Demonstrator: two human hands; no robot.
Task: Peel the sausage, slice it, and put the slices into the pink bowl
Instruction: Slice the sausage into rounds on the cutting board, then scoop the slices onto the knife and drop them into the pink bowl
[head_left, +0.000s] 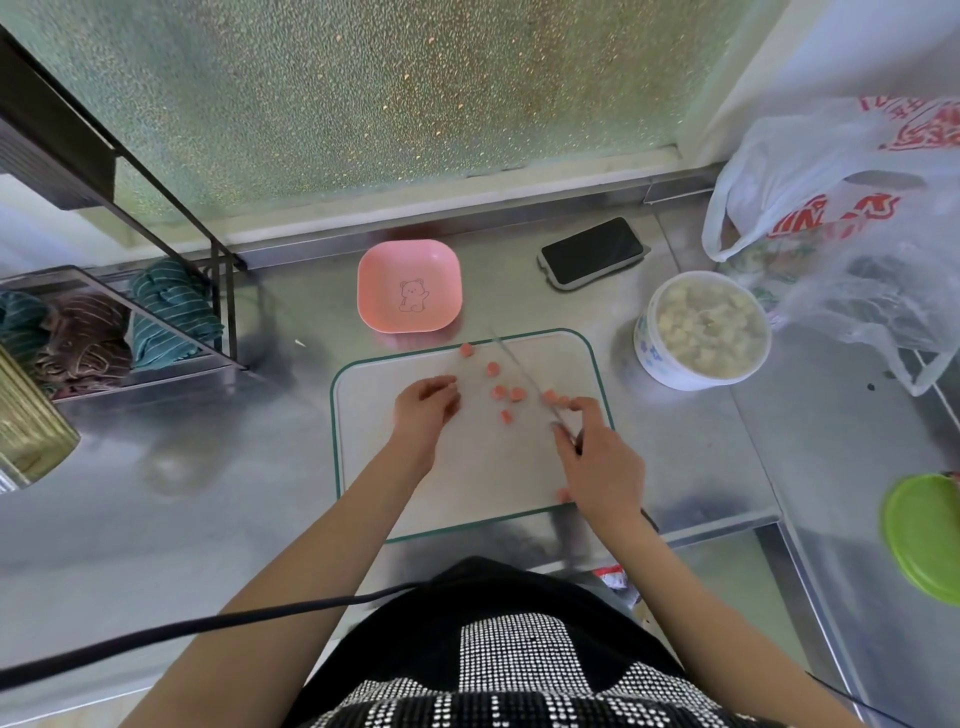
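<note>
Several pink sausage slices (500, 392) lie scattered on the white cutting board (467, 483) with its green rim. One more slice (563, 495) sits by my right wrist. My right hand (597, 457) grips a knife (519, 371) whose thin blade points up-left across the slices. My left hand (426, 405) rests on the board left of the slices, fingers curled, holding nothing that I can see. The pink bowl (409, 285), with a bear drawing inside, stands empty just beyond the board.
A black phone (592, 251) lies right of the bowl. A white tub of food (701, 330) and plastic bags (841, 218) stand at the right, a green lid (924, 535) at the right edge. A rack with cloths (104, 332) is at the left. A red wrapper (615, 578) lies below the board.
</note>
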